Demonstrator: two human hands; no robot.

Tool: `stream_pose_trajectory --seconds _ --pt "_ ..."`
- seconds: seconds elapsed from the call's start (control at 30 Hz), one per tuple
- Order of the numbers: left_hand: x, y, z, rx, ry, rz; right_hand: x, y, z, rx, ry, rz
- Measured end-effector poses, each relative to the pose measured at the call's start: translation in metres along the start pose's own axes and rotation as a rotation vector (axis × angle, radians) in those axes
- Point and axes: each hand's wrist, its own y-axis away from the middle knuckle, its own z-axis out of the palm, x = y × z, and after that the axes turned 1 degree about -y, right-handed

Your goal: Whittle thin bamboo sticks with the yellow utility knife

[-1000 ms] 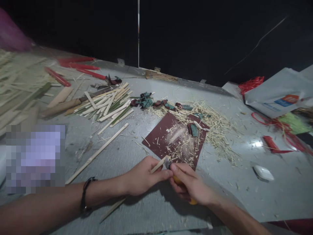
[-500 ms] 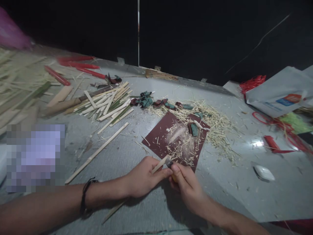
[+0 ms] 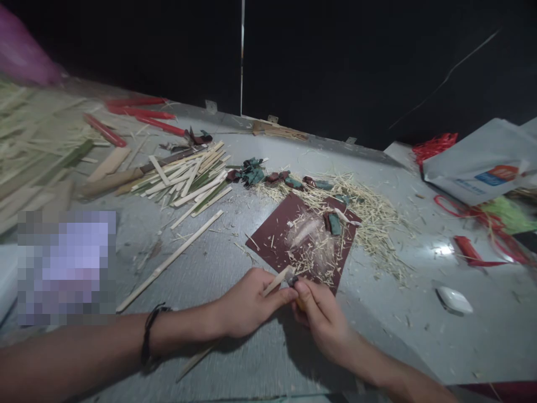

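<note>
Tool still at the pale strip
Left hand grips strip, right hand clasps tool, handle now more hidden; work seems ongoing.

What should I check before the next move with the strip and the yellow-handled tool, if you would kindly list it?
1. Strip held: ok; the left hand grips the wooden strip.
2. Tool held: ok; the right hand grips the yellow-handled tool.
3. Left thumb well clear of the tool's grey head: not ok; it is right beside it.
4. Dark red sheet free of shavings: not ok; they are scattered over it.
5. Tool's edge sharp: cannot tell; too small to see.
</note>
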Motion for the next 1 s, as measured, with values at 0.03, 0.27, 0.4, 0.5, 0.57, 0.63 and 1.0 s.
stream_pose_trajectory --seconds 0.03,0.27,0.4,0.5,0.57,0.63,1.0 --pt "0.000 0.000 0.000 0.003 -0.004 -0.001 0.002 0.000 0.002 0.018 0.016 -0.022" --pt "0.000 0.000 -0.004 -0.011 -0.031 -0.059 -0.019 -0.009 -0.014 -0.275 -0.290 0.435" --pt "0.002 0.000 -0.008 -0.041 -0.020 -0.068 -0.027 -0.012 -0.024 -0.378 -0.306 0.427" --pt "0.005 0.000 -0.008 -0.076 0.009 -0.035 -0.026 -0.010 -0.026 -0.378 -0.198 0.318" --pt "0.006 -0.001 -0.008 -0.105 0.034 -0.004 -0.026 -0.008 -0.027 -0.367 -0.097 0.222" --pt "0.006 -0.001 -0.007 -0.117 0.051 0.016 -0.026 -0.007 -0.027 -0.353 -0.039 0.156" --pt "0.003 0.000 -0.008 -0.063 -0.030 -0.028 -0.029 -0.008 -0.019 -0.337 -0.233 0.302"
